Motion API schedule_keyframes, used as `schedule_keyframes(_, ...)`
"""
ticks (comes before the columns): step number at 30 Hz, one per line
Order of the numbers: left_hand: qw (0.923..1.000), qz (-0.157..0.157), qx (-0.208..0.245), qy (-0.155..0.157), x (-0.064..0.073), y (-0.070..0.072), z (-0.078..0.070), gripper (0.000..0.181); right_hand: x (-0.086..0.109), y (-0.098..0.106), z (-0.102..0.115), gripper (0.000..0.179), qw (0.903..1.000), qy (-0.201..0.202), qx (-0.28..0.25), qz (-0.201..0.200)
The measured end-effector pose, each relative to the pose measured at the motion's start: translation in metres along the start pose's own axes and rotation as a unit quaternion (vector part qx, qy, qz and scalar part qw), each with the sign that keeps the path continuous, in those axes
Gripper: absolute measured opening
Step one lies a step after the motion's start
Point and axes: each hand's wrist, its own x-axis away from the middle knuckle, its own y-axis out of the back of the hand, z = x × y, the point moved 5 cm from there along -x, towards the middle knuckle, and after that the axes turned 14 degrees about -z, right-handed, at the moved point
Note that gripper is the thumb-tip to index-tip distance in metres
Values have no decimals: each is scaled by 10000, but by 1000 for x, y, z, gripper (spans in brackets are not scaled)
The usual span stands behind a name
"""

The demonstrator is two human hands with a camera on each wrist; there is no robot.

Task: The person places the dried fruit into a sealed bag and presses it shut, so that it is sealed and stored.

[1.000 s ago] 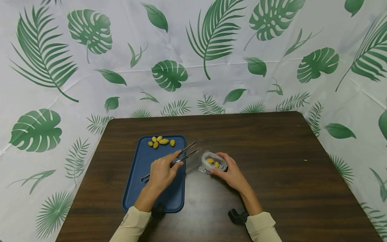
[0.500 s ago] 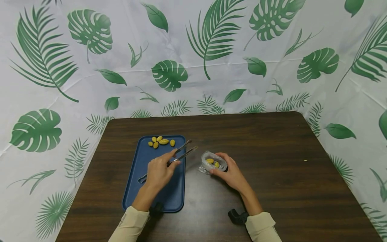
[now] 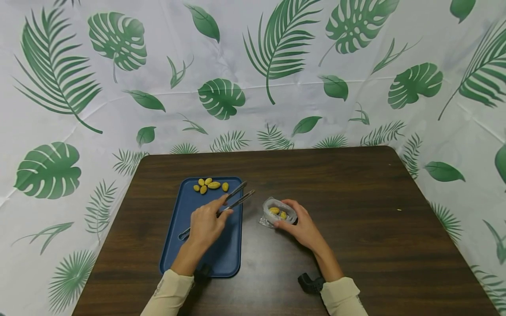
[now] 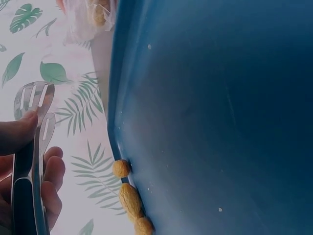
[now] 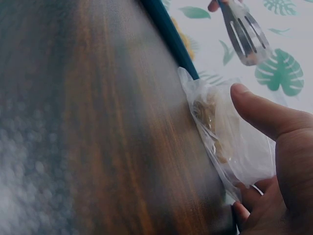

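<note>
In the head view my left hand (image 3: 205, 224) holds metal tongs (image 3: 237, 200) over the blue tray (image 3: 178, 259), thumb on one arm and fingers on the other. The tongs' tips stand apart with nothing between them, past the tray's right edge. Slotted tong heads (image 4: 39, 100) show in the left wrist view. My right hand (image 3: 302, 224) grips a clear plastic bag (image 3: 266, 221) on the table, keeping its mouth wide. Yellow-brown oval pieces (image 3: 274, 210) lie in the bag. Several similar pieces (image 3: 214, 185) lie along the tray's far end.
The brown wooden table (image 3: 356, 210) extends to the right and behind the bag. A tiny yellowish scrap (image 3: 399, 210) lies on its right side. Leaf-printed cloth (image 3: 221, 96) hangs behind. A black wrist mount (image 3: 311, 283) sits beside the right sleeve.
My left hand and the tongs have moved left, away from the bag and further over the tray. The right hand and the bag have stayed in place.
</note>
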Motion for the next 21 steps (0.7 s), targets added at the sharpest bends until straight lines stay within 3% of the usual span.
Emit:
schedule_keyframes(13, 9998, -23, -173, -19, 0, -2, 3, 47, 1, 1, 2, 72, 10000, -65, -41, 20)
schedule_keyframes(21, 9995, 72, -243, 180, 1, -2, 5, 48, 1, 1, 2, 72, 10000, -86, -32, 20)
